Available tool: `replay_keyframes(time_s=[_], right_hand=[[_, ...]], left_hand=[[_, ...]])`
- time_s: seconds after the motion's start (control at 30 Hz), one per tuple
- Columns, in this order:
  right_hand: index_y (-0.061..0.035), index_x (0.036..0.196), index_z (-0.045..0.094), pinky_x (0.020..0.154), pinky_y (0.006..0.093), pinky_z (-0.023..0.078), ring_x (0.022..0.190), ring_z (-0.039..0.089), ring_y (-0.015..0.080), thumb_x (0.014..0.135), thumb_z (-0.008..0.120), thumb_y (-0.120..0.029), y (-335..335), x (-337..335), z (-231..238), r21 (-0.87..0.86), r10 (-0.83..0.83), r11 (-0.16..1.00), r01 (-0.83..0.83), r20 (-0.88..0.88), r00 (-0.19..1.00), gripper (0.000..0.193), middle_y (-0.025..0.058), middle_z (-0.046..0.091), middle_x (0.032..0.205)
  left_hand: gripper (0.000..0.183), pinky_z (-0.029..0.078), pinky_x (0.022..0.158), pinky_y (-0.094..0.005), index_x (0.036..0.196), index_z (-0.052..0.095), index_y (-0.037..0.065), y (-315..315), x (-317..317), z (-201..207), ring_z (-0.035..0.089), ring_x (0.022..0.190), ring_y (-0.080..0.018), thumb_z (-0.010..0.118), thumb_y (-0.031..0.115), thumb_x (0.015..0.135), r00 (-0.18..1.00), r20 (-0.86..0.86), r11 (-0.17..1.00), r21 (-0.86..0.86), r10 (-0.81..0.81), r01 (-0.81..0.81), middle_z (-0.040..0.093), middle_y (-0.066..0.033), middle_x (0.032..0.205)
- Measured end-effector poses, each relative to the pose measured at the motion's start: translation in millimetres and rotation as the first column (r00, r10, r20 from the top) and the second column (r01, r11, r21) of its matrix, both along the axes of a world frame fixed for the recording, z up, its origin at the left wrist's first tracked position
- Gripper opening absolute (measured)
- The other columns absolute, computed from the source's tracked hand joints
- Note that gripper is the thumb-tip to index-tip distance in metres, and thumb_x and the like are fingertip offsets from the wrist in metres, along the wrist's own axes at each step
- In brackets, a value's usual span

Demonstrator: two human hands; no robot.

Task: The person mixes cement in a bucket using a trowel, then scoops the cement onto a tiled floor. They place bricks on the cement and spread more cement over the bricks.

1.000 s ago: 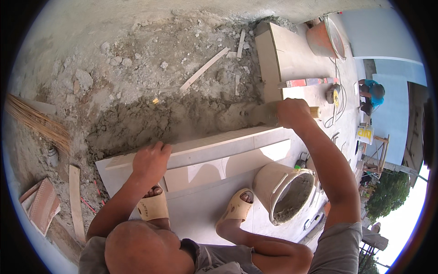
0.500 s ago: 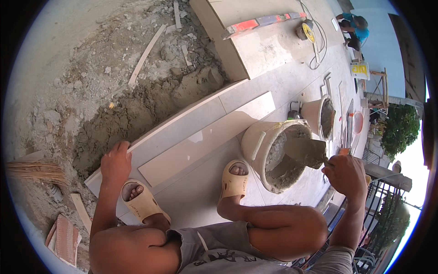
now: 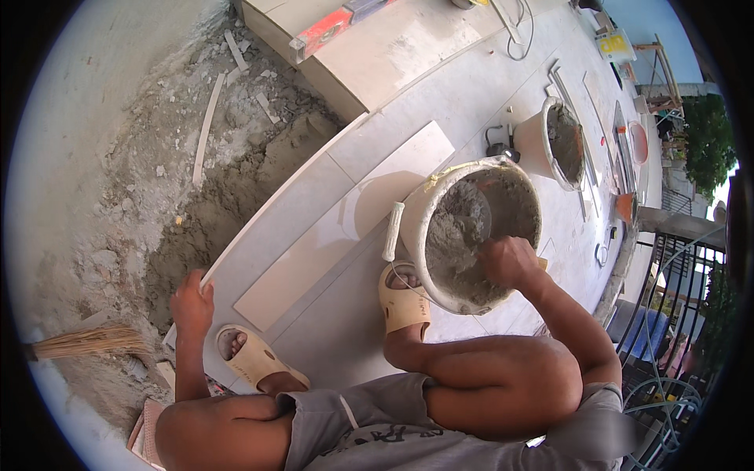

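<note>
My right hand [image 3: 514, 263] is closed round a trowel's handle, which its fingers mostly hide. It reaches into a large pale bucket [image 3: 437, 301] of wet grey mortar [image 3: 457, 224]; the blade is down in the mortar and hard to make out. At the left, my left hand [image 3: 192, 306] has its fingers curled on the edge of a light grey tile [image 3: 302, 188] bordering the dug-out ground. A loose beige tile strip [image 3: 294, 271] lies on the grey tiles between the bucket and my left hand.
Rough soil and rubble [image 3: 196, 228] lie left of the tile edge, with a straw broom [image 3: 94, 341]. A second mortar bucket [image 3: 536, 145] stands beyond the first. A red level [image 3: 326, 33] rests on the tiled step [image 3: 393, 59]. My sandalled feet flank the strip.
My right hand has moved left and down into the bucket, taking the trowel from above its rim into the mortar. My left hand stays at the tile edge. The view has shifted.
</note>
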State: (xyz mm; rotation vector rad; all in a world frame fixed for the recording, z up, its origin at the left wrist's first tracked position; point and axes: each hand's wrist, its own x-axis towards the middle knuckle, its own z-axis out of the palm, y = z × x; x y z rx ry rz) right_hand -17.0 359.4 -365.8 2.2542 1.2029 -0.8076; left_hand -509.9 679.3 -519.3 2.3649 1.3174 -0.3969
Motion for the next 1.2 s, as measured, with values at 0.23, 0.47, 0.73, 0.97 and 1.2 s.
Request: replay_keyframes(time_s=[0.23,0.47,0.73,0.97,1.2], right_hand=[[-0.0071,0.089,0.073,0.077,0.0486,0.055,0.081,0.068,0.0408,0.091,0.062,-0.033,-7.6,5.4,-16.2,0.025,-0.085,0.996,0.091,-0.169,0.982,0.028,0.0206,0.070,0.081],[-0.0026,0.090,0.072,0.066,0.0425,0.052,0.069,0.066,0.0364,0.088,0.068,-0.024,-28.4,20.6,9.9,0.184,-0.199,0.937,0.298,-0.422,0.884,0.022,0.0203,0.067,0.075],[0.0043,0.076,0.064,0.049,0.0328,0.034,0.054,0.041,0.0104,0.084,0.070,-0.012,-34.4,16.8,57.3,0.172,-0.367,0.831,0.529,-0.545,0.754,0.019,0.0061,0.050,0.056],[0.0045,0.066,0.062,0.045,0.0292,0.031,0.047,0.044,0.0079,0.076,0.068,-0.016,15.8,14.6,137.1,0.220,-0.300,0.877,0.427,-0.442,0.845,0.023,0.0024,0.049,0.048],[0.0069,0.079,0.067,0.046,0.0290,0.037,0.047,0.052,0.0107,0.078,0.069,-0.014,127.7,-20.4,147.5,0.315,-0.083,0.901,0.297,-0.547,0.833,0.021,0.0051,0.055,0.053]], left_hand=[[0.027,0.052,0.078,-0.0490,0.108,0.060,0.006,1.4,3.4,2.1,0.065,0.094,-0.0386,0.069,0.020,0.087,1.000,-0.024,1.000,-0.002,0.008,-0.008,0.065,-0.0156,0.103],[0.028,0.051,0.080,-0.0504,0.110,0.060,0.006,-2.2,11.6,1.8,0.064,0.096,-0.0405,0.068,0.022,0.088,0.999,-0.023,1.000,-0.004,0.027,-0.027,0.066,-0.0169,0.105],[0.030,0.051,0.082,-0.0514,0.112,0.059,0.006,-3.6,17.8,5.7,0.064,0.098,-0.0413,0.068,0.024,0.089,0.998,0.051,0.999,-0.006,0.033,-0.033,0.066,-0.0173,0.106],[0.033,0.050,0.089,-0.0490,0.114,0.059,0.006,-15.4,1.5,16.4,0.063,0.105,-0.0367,0.068,0.022,0.087,0.996,0.080,0.999,0.031,0.038,-0.041,0.064,-0.0150,0.110],[0.035,0.047,0.098,-0.0477,0.116,0.058,0.003,-32.5,5.0,25.9,0.059,0.114,-0.0350,0.068,0.018,0.085,0.943,0.326,0.972,0.192,0.069,-0.138,0.062,-0.0155,0.115]])
